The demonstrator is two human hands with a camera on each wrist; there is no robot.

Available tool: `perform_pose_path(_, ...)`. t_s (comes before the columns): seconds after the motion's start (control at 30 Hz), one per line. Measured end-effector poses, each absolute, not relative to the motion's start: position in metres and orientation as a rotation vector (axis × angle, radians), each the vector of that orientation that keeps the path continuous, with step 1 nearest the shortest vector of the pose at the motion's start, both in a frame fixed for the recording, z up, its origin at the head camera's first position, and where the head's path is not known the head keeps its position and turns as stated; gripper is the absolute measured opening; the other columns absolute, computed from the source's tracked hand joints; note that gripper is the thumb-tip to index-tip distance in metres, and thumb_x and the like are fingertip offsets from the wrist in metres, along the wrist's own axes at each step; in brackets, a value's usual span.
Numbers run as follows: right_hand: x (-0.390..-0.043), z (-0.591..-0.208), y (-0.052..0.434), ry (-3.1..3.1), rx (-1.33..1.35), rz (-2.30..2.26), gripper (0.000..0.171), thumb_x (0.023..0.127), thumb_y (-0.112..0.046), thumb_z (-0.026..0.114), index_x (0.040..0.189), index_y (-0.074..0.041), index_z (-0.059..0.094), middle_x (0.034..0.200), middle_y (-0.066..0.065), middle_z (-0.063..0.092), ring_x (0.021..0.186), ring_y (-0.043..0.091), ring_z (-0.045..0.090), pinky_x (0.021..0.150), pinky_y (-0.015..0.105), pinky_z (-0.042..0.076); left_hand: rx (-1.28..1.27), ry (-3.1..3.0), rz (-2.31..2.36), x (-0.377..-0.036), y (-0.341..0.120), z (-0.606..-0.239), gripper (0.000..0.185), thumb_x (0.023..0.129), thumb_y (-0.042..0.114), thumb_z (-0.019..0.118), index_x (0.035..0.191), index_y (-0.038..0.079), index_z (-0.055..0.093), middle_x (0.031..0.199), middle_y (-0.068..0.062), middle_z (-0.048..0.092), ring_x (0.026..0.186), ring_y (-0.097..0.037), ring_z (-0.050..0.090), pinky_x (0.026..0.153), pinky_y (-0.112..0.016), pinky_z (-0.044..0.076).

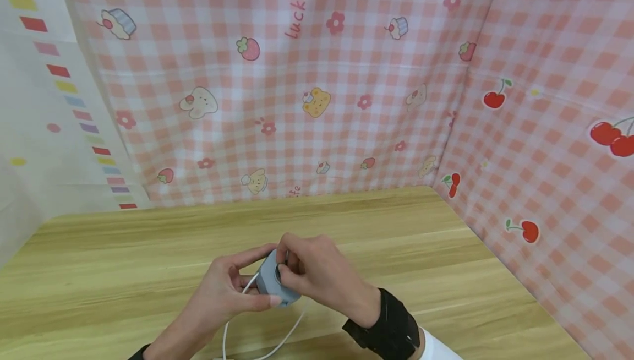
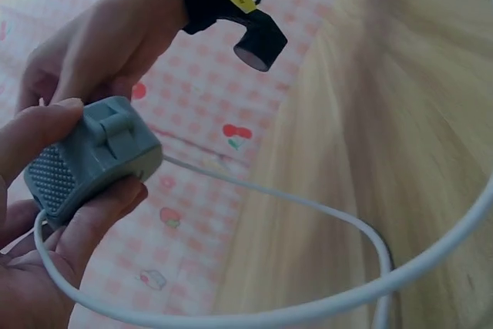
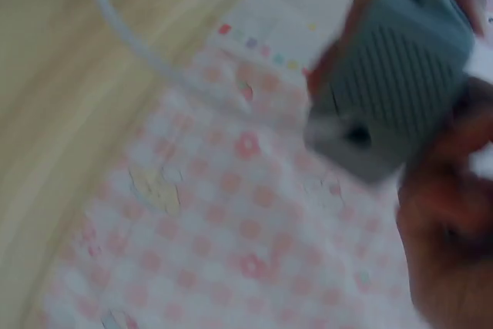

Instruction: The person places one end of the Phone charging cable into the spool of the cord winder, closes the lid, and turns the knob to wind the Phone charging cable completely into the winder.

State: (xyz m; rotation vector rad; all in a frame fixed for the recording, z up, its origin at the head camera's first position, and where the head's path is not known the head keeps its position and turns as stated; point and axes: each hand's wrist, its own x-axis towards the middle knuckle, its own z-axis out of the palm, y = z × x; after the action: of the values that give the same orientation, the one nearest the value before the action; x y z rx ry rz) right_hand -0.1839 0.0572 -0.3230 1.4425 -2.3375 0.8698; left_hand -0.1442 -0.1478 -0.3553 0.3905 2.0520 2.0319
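**Two hands around a small grey device**

Nearest to us, in the left wrist view, our left hand holds a small grey device with a dotted grille on one end. The thumb lies on its top and the other fingers curl under it, so the fingers are grasping the device. A white cable comes out of the device near the palm and makes a wide loop over the desk.

In the head view we hold the grey device a little above the wooden desk, close to its near edge, between both hands. Our left hand grips it from the left side. Our right hand is on top of it, with the fingers bent and pinching at its upper part. The right wrist carries a black strap.

The right wrist view is blurred, but the ribbed side of the device is visible between fingers.

Behind the desk stands a pink checked cloth with cartoon prints.
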Motion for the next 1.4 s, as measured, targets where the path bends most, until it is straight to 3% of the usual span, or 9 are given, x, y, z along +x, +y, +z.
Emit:
perform_pose_path(0.17, -0.189, -0.313, 0.068, -2.222, 1.67, 0.544, 0.014, 0.088, -0.003, 0.066, 0.095, -0.015, 0.066, 0.093, -0.003, 0.061, 0.076, 0.002, 0.058, 0.068, 0.006, 0.045, 0.379, 2.009, 2.017, -0.146, -0.153, -0.35, 0.072, 0.075, 0.01, 0.081, 0.14, 0.016, 0.05, 0.138, -0.003, 0.056, 0.092, -0.021, 0.072, 0.079, -0.03, 0.057)
perform_pose_path(0.3, -0.19, -0.308, 0.072, -2.079, 1.75, 0.308, 0.02, 0.088, -0.002, 0.066, 0.094, -0.02, 0.069, 0.1, -0.006, 0.056, 0.085, 0.004, 0.053, 0.071, 0.009, 0.045, 0.424, 2.0, 1.947, -0.148, -0.157, -0.349, 0.072, 0.076, 0.01, 0.08, 0.141, 0.013, 0.048, 0.127, -0.006, 0.064, 0.089, -0.021, 0.072, 0.082, -0.028, 0.056)
perform_pose_path(0.5, -0.186, -0.312, 0.068, -2.083, 1.659, 0.318, 0.007, 0.089, -0.019, 0.069, 0.082, -0.022, 0.069, 0.081, -0.01, 0.057, 0.07, -0.001, 0.046, 0.062, 0.006, 0.038, 0.483, 1.979, 1.93, -0.147, -0.157, -0.352, 0.07, 0.078, 0.009, 0.078, 0.141, 0.012, 0.048, 0.117, -0.008, 0.069, 0.085, -0.015, 0.071, 0.081, -0.026, 0.055)
perform_pose_path(0.63, -0.181, -0.322, 0.058, -2.264, 1.448, 0.615, 0.009, 0.088, -0.013, 0.067, 0.083, -0.015, 0.06, 0.066, -0.008, 0.053, 0.056, -0.006, 0.041, 0.054, 0.004, 0.032, 0.462, 2.061, 1.944, -0.146, -0.154, -0.354, 0.069, 0.077, 0.013, 0.08, 0.139, 0.017, 0.05, 0.101, -0.006, 0.074, 0.057, -0.003, 0.058, 0.07, -0.02, 0.052)
perform_pose_path(0.73, -0.181, -0.325, 0.054, -2.314, 1.418, 0.795, 0.009, 0.09, -0.008, 0.063, 0.088, -0.012, 0.056, 0.068, -0.005, 0.057, 0.057, -0.006, 0.046, 0.055, 0.003, 0.036, 0.41, 2.09, 1.952, -0.145, -0.154, -0.353, 0.072, 0.075, 0.015, 0.082, 0.139, 0.019, 0.05, 0.101, -0.004, 0.074, 0.054, -0.003, 0.055, 0.07, -0.021, 0.052)
perform_pose_path(0.87, -0.186, -0.316, 0.061, -2.239, 1.607, 0.661, 0.011, 0.088, -0.003, 0.067, 0.092, -0.013, 0.063, 0.089, -0.003, 0.06, 0.073, 0.002, 0.057, 0.066, 0.007, 0.045, 0.409, 2.039, 1.976, -0.147, -0.157, -0.351, 0.071, 0.075, 0.011, 0.081, 0.139, 0.017, 0.05, 0.129, -0.003, 0.063, 0.077, -0.01, 0.07, 0.083, -0.026, 0.054)
perform_pose_path(1.0, -0.187, -0.306, 0.071, -2.095, 1.75, 0.37, 0.021, 0.084, 0.001, 0.07, 0.091, -0.019, 0.07, 0.106, -0.005, 0.058, 0.088, 0.006, 0.056, 0.074, 0.011, 0.047, 0.445, 1.976, 1.957, -0.149, -0.161, -0.35, 0.069, 0.077, 0.01, 0.079, 0.139, 0.015, 0.05, 0.132, -0.008, 0.06, 0.089, -0.016, 0.071, 0.092, -0.023, 0.05)
perform_pose_path(1.2, -0.185, -0.301, 0.073, -1.984, 1.797, 0.145, 0.012, 0.088, -0.013, 0.069, 0.086, -0.025, 0.072, 0.099, -0.012, 0.059, 0.085, 0.003, 0.048, 0.074, 0.01, 0.044, 0.512, 1.836, 1.931, -0.149, -0.16, -0.352, 0.067, 0.08, 0.004, 0.075, 0.141, 0.011, 0.047, 0.131, -0.01, 0.062, 0.107, -0.024, 0.067, 0.096, -0.028, 0.05)
perform_pose_path(1.4, -0.181, -0.311, 0.066, -2.132, 1.587, 0.332, 0.006, 0.088, -0.016, 0.07, 0.085, -0.021, 0.07, 0.078, -0.01, 0.061, 0.07, 0.002, 0.042, 0.062, 0.008, 0.035, 0.463, 1.949, 1.957, -0.147, -0.155, -0.355, 0.069, 0.079, 0.009, 0.077, 0.141, 0.015, 0.047, 0.12, -0.008, 0.068, 0.088, -0.018, 0.072, 0.086, -0.028, 0.054)
